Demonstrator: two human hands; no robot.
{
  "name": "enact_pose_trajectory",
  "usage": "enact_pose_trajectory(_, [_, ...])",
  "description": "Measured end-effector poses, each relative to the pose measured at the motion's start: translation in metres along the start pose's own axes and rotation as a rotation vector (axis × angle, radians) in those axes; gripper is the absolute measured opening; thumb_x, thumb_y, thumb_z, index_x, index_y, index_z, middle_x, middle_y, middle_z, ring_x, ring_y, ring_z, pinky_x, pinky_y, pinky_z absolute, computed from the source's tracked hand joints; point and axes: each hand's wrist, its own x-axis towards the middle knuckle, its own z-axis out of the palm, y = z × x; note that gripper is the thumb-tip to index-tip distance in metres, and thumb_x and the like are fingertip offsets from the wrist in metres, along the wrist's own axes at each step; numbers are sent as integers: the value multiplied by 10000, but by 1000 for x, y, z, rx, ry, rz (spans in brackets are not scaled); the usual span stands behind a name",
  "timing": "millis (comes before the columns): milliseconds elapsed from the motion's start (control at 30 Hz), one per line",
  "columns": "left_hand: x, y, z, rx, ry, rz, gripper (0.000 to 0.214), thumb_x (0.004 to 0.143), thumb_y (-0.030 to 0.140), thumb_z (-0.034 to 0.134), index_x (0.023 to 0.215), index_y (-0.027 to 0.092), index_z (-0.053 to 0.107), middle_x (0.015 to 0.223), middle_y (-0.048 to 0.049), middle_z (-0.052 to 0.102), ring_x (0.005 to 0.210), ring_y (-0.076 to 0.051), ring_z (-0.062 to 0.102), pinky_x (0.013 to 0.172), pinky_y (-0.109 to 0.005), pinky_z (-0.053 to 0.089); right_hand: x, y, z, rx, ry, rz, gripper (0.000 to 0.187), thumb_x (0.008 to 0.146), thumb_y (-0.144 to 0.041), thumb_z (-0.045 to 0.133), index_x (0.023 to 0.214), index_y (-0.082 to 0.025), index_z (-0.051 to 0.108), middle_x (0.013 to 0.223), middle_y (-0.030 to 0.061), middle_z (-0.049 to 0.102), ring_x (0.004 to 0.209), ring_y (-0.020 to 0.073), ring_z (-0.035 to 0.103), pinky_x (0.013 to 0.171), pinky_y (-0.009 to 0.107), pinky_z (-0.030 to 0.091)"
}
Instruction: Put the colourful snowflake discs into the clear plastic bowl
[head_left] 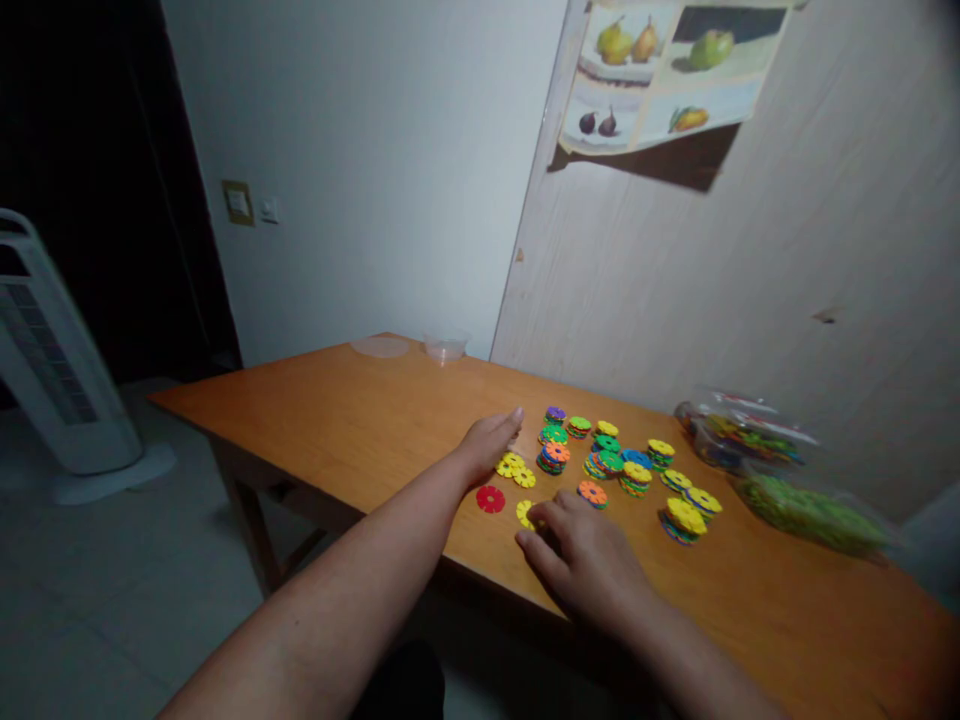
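My left hand (487, 446) rests on its side on the wooden table, thumb raised and fingers partly hidden behind it, beside several yellow flower-shaped discs (511, 465). It appears open. Closer to the front edge, my right hand (589, 555) hovers low with thumb and forefinger apart. Its forefinger reaches a yellow notched disc (524, 514) lying flat; whether they touch is hard to tell. A red disc (490, 499) lies between the hands. Beyond the right hand are an orange-topped pile (592, 493) and a taller orange-topped stack (554, 456).
More multicoloured stacks, including a yellow-topped one (684, 518), spread rightward across the table (360, 420). Clear bags of colourful pieces (750, 435) and green pieces (814, 512) lie at right. A clear bowl (445, 346) and round lid (380, 347) sit at the back.
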Motion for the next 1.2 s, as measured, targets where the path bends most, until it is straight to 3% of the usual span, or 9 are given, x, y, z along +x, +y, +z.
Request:
enact_pose_trajectory(133, [2,-2,1,5,15,35,714,752,791,402,893,130,635,886,-87,648,856,-224,571,766,-345,432,-35,1,-6,52,-31,-61,282,853,-504,580,905,-227,606,936,53,580,872,217,534,718,320,386])
enact_pose_trajectory(400, [6,-7,-1,12,6,53,694,754,784,423,877,138,646,893,-94,660,873,-233,585,793,-354,439,-66,3,-7,84,-51,-119,50,895,-252,527,896,-221,565,946,50,576,877,202,543,708,317,409])
enact_pose_trajectory(533, [9,-11,-3,17,-4,54,685,775,762,429,919,131,654,938,-102,667,903,-233,593,823,-360,447,-61,16,-15,96,66,-111,135,932,-275,476,874,-225,587,869,36,588,803,176,555,676,299,390])
enact_pose_trajectory(700, [10,-12,-4,9,-8,35,705,764,768,443,950,124,662,950,-106,672,896,-230,596,822,-357,449,-33,46,-22,30,327,56,196,922,-333,481,838,-218,615,763,31,608,715,178,548,634,294,354])
enact_pose_trajectory(833, [9,-9,-4,4,-11,51,689,768,758,453,923,120,662,929,-104,669,876,-222,596,805,-349,449,-8,67,-17,-115,448,160,196,915,-325,482,836,-216,625,773,37,629,723,185,553,618,289,326])
enact_pose_trajectory(967, [7,-7,-4,-29,-24,62,690,753,769,459,885,120,652,878,-89,656,819,-206,591,753,-335,448,6,79,-9,-252,395,112,175,900,-283,489,805,-211,617,777,42,635,770,196,567,634,291,319])
enact_pose_trajectory(1100, [5,-4,-3,-44,-18,59,696,733,780,469,876,124,650,843,-77,647,799,-206,583,733,-332,443,2,77,-8,-243,296,85,179,888,-295,492,830,-212,639,830,55,648,806,199,586,647,285,344])
enact_pose_trajectory(1200, [4,-3,-2,-46,-20,43,691,737,773,474,898,124,651,869,-83,654,829,-215,588,750,-334,446,-7,77,-15,-178,351,176,204,881,-302,474,887,-230,665,851,51,665,815,203,596,649,286,366])
